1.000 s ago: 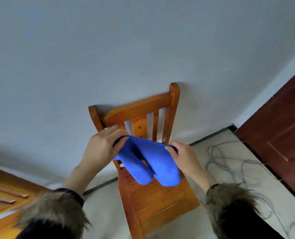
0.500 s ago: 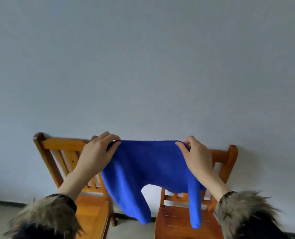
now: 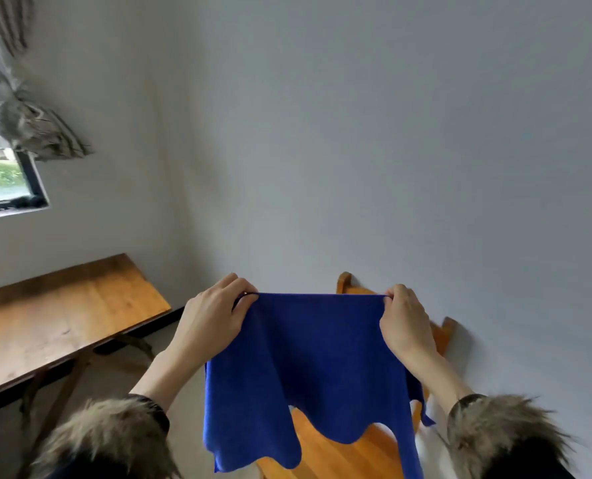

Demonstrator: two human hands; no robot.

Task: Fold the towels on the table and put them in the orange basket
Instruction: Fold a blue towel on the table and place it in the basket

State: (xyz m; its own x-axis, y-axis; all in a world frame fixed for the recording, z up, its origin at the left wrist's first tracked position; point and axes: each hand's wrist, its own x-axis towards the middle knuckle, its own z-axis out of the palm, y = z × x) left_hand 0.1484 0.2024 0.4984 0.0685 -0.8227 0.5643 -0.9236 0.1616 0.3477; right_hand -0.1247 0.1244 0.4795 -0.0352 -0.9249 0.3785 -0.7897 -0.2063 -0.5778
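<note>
Towel: blue towel (image 3: 308, 368) held up mid-air, hanging before the wooden chair (image 3: 350, 454).
Left hand (image 3: 211, 323): grip pinching the top left corner.
Right hand (image 3: 407, 324): grip pinching the top right corner.
Tabletop (image 3: 56, 319): off left, apart.

The towel (image 3: 308, 368) hangs at centre, held up by its top edge between both hands. The left hand (image 3: 211, 319) pinches the top left corner; the right hand (image 3: 405, 326) pinches the top right corner. A chair (image 3: 350, 454) stands behind and below the towel, its back against the far wall (image 3: 356, 133). A table (image 3: 52, 316) stands to the left, against the left wall. A window (image 3: 1, 174) is set in that wall above the table, at far left, with a curtain (image 3: 32, 133) tied up beside it.
</note>
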